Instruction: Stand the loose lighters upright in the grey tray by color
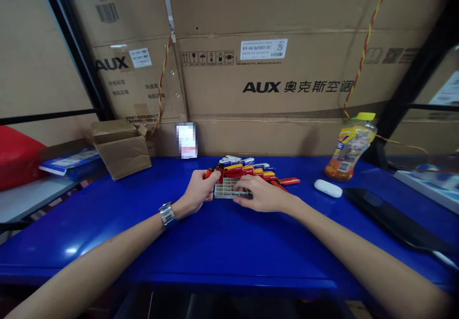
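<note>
Grid tray lies lengthwise across me on the blue table, just before the red-handled tools; my right fingers close over its right end, while my left hand curls at its left end, grip unclear

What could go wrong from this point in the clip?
The grey plastic grid tray, under the right hand, butts against the loose pile of red-and-yellow handled tools, so shifting it might scatter them. The left hand touches the pile's near end and could nudge pieces. One jutting red handle might roll on the glossy blue tabletop.
</note>
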Demonstrator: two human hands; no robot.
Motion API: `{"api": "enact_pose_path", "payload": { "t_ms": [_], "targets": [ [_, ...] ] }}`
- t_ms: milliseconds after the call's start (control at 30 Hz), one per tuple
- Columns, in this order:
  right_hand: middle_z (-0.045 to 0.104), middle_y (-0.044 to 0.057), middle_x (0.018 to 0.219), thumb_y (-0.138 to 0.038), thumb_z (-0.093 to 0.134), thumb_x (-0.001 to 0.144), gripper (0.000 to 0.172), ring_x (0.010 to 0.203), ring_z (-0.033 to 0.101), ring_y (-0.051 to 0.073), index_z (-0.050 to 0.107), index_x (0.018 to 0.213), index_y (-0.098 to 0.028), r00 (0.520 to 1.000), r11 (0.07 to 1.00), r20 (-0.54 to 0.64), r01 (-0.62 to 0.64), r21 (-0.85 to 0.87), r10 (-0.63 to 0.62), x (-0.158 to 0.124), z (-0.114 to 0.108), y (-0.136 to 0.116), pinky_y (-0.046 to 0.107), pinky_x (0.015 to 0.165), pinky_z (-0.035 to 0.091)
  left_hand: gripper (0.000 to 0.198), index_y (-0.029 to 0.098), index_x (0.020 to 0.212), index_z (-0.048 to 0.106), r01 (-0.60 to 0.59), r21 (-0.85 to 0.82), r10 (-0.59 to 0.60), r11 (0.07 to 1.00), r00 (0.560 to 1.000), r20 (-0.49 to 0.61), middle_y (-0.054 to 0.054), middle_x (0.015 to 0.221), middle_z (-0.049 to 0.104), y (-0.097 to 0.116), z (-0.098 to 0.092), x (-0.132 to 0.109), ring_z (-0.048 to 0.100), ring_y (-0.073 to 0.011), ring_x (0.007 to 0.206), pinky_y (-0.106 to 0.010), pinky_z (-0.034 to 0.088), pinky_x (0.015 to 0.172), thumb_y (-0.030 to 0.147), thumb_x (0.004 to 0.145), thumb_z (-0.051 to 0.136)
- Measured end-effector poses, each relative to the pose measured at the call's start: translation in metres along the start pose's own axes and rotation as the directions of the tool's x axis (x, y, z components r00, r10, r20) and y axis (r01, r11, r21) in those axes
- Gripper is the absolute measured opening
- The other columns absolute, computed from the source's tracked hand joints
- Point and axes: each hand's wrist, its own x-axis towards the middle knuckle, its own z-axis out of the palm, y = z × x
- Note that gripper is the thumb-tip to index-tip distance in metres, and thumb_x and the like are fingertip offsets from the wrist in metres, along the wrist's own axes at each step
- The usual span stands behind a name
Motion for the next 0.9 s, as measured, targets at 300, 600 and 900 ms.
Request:
{"api": "enact_pose_path", "payload": {
  "t_ms": [300,600,900],
  "targets": [
    [0.064,0.012,0.100,-0.028,0.055,0.085,0.025,0.092,0.059,0.022,0.065,0.103,-0.014,1.000,1.000,0.008,0.008,-0.014,-0.008,0.002,-0.003,-0.007,0.038,0.084,0.047,0.037,0.021,0.054,0.035,-0.032,0.090,0.029,0.995,0.999,0.025,0.012,0.039,0.026,-0.004,0.001,0.002,0.026,-0.0015,0.026,-0.015,0.020,0.026,0.037,0.068,0.065],
    [0.070,0.005,0.086,-0.031,0.051,0.087,0.021,0.076,0.062,0.017,0.067,0.095,-0.019,0.983,0.988,-0.120,-0.146,-0.043,0.140,-0.007,-0.036,0.027,0.030,0.070,0.045,0.041,0.019,0.064,0.042,-0.107,0.093,0.099,0.990,0.991,0.092,0.011,0.042,0.032,-0.005,-0.005,0.004,0.029,-0.0034,0.030,-0.017,0.026,0.030,0.054,0.080,0.056],
    [0.066,0.002,0.063,-0.032,0.047,0.085,0.023,0.053,0.056,0.013,0.064,0.079,-0.018,0.954,0.954,-0.080,-0.295,-0.057,0.290,-0.022,-0.056,0.055,0.026,0.054,0.037,0.025,0.019,0.092,0.048,-0.536,0.540,0.508,0.649,0.834,0.217,-0.004,0.083,0.058,-0.001,-0.024,0.011,0.053,-0.0172,0.079,-0.031,0.043,0.073,0.040,0.096,0.036]
  ]
}}
